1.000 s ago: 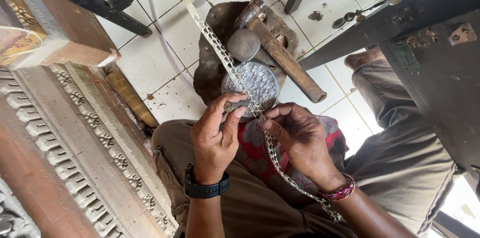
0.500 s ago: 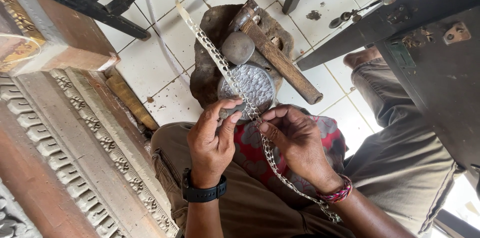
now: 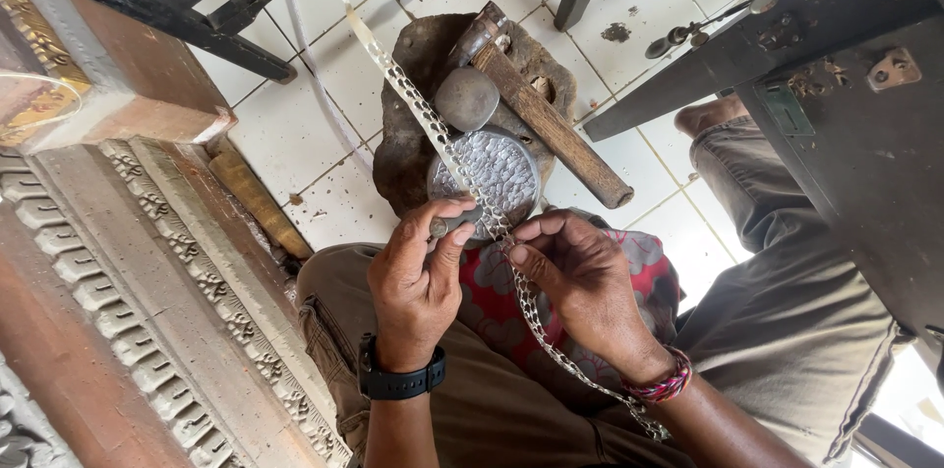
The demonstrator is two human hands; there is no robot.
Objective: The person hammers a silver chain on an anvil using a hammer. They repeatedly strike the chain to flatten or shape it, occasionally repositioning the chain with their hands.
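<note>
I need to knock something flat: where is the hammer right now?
In the head view, the hammer lies untouched on the dark wooden block on the tiled floor, beyond both hands, its handle slanting toward the right past the round dimpled metal disc.

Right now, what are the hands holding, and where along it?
Both hold the long perforated silver metal strip near its middle, over the round hammered metal block: left hand and right hand pinch it with their fingertips.

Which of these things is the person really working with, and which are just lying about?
In use:
- patterned metal strip, pinched by left hand and right hand
- round dimpled metal block beneath the strip

Lying about:
- wooden-handled hammer on the stump
- carved wooden frame
- dark workbench
</note>
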